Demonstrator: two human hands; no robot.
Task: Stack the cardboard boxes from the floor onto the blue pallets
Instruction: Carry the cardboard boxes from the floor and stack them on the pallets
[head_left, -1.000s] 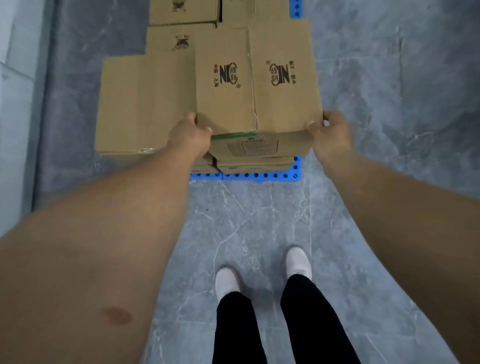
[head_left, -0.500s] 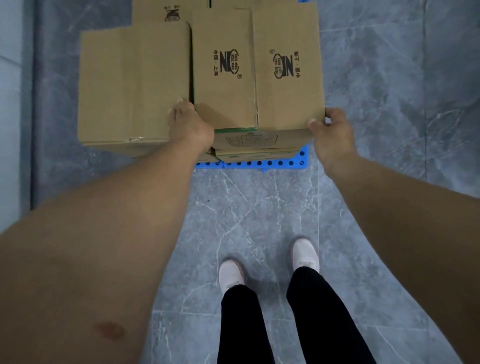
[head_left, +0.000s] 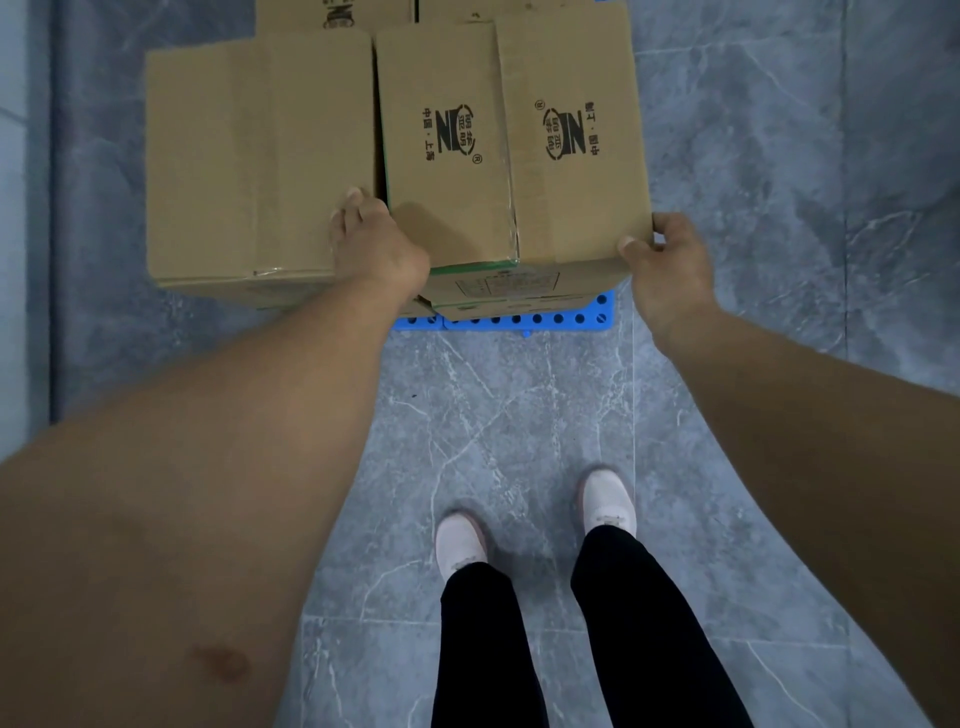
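With my left hand (head_left: 376, 244) and right hand (head_left: 667, 260) grasping its near corners, the printed box (head_left: 511, 140) has slid further onto the stack at the blue pallet's (head_left: 605, 312) near edge, nearly placed.

storeroom or warehouse corner: printed cardboard boxes (head_left: 511, 140) stacked on blue pallet (head_left: 524, 318), grey marble-look floor tiles (head_left: 519, 426), pale wall (head_left: 21, 208) at left.

Bare arms, black trousers (head_left: 644, 623), white shoes (head_left: 608, 501)

Brown cardboard box (head_left: 511, 145) top: two black "N" logos with ® mark, Chinese characters alongside, too small to read. Front-face label (head_left: 506, 285) unreadable.
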